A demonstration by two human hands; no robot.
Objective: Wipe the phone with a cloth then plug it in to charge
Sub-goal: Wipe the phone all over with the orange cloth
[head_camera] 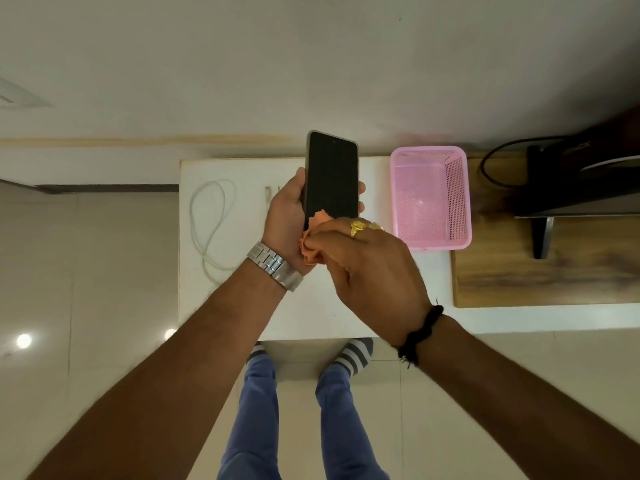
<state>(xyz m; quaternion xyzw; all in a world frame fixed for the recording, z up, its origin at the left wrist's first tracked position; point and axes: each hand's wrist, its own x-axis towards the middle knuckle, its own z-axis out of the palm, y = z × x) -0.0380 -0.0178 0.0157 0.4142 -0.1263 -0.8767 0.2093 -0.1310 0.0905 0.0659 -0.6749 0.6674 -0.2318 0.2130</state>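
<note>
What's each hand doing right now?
Left hand: grips the phone.
Right hand: pinches the cloth against the phone's lower end.

Cable (213, 223) on table (311, 306) left; basket (431, 197) right; plug (268, 199), perhaps, between.

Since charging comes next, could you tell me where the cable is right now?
In the head view the white cable lies looped on the left part of the white table, left of the left hand holding the phone.
</note>
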